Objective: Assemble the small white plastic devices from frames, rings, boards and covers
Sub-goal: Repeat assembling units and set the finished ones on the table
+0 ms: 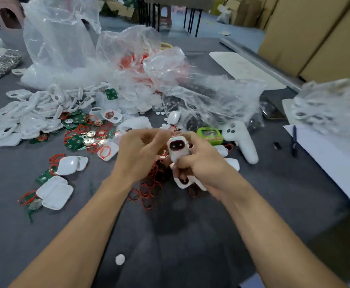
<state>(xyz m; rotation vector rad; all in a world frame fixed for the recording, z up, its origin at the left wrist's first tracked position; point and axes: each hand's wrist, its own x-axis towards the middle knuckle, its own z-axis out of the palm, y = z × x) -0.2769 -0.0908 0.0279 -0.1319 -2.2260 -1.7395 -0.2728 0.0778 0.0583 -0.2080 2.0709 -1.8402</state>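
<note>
Ring-fitting seems underway: right hand (199, 163) grips a white frame (176, 150); left hand (140, 150) curls alongside, grasp unclear. Next likely needs a board (74, 142), nine o'clock.

glossy white plastic covers (70, 164), crinkly bags (128, 44)

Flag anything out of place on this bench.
One small white piece lies alone near the table's front edge, far from the heap of white frames. A green handheld gadget and a white controller sit among the parts, though they look unrelated to the assembly.
</note>
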